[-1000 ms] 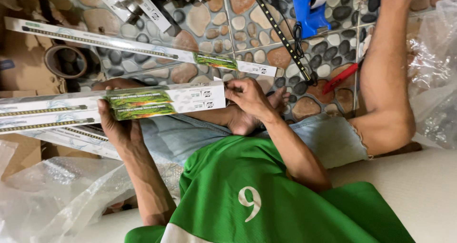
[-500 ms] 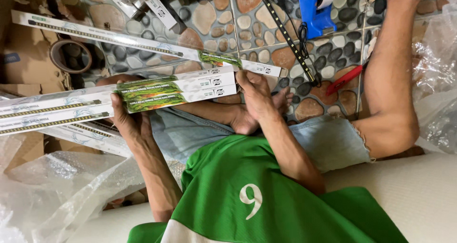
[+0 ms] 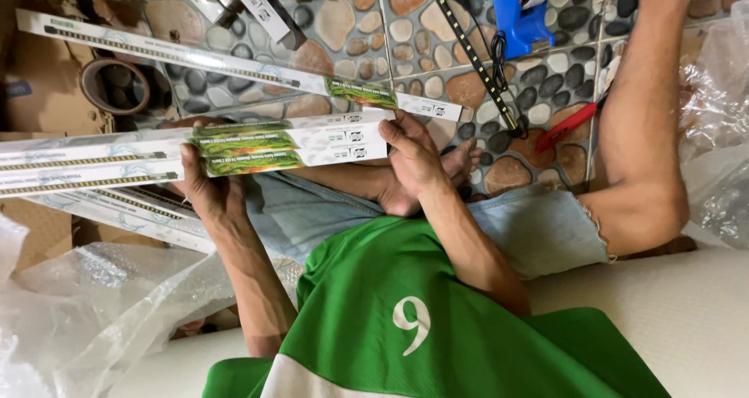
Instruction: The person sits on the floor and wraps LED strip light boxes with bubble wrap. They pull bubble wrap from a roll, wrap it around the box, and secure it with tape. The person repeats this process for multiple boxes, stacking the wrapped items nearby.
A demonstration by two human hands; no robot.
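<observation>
The left hand (image 3: 207, 191) is wrapped under the bundle of long white boxes (image 3: 195, 150) near its green-labelled part, and the right hand (image 3: 413, 156) pinches the bundle's end, both closed on it. The bundle's long axis runs away past the left hand, and it lies just beside the single long box (image 3: 234, 66) on the pebble floor (image 3: 437, 23). Against half a second ago, the bundle sits slightly nearer that box, the grips unchanged.
</observation>
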